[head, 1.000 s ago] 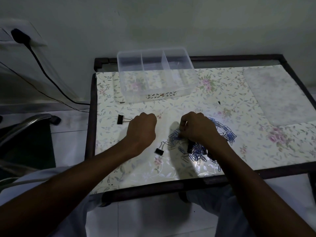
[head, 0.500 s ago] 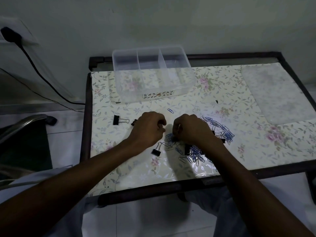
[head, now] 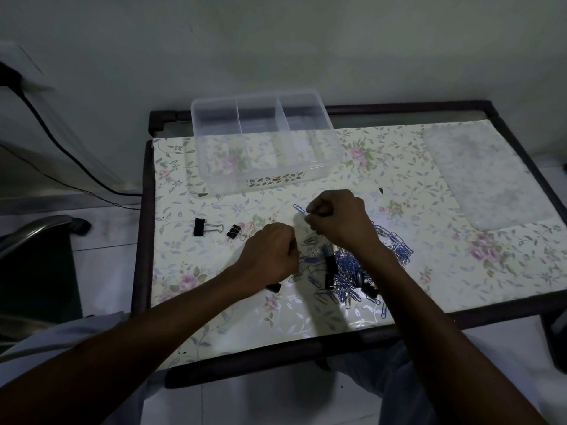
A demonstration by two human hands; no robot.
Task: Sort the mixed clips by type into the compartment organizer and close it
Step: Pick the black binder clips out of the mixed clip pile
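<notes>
- The right hand is curled over the far edge of the pile, and its fingertips pinch something thin; it may be a paper clip, but the picture is too dark to say which one.
- A single blue paper clip lies on the table just beside those fingertips, on their left. I cannot tell if it touches them.
- The left hand is closed like a loose fist at the left edge of the pile. Whether it holds something, I cannot tell.
- The pile is a heap of blue paper clips mixed with some black binder clips, and it spreads between and under both wrists, toward the right.
- One long black clip lies inside the pile, between the two hands.
- A dark clip shows partly under the left wrist.
- To the left of the left hand, apart from the pile, there are a small binder clip and, further left, a big binder clip with its wire handles pointing to the right.
- The organizer stands at the far side of the table, open, with three compartments; it looks empty.
- The clear lid lies flat at the far right of the table, well apart from the organizer.
</notes>
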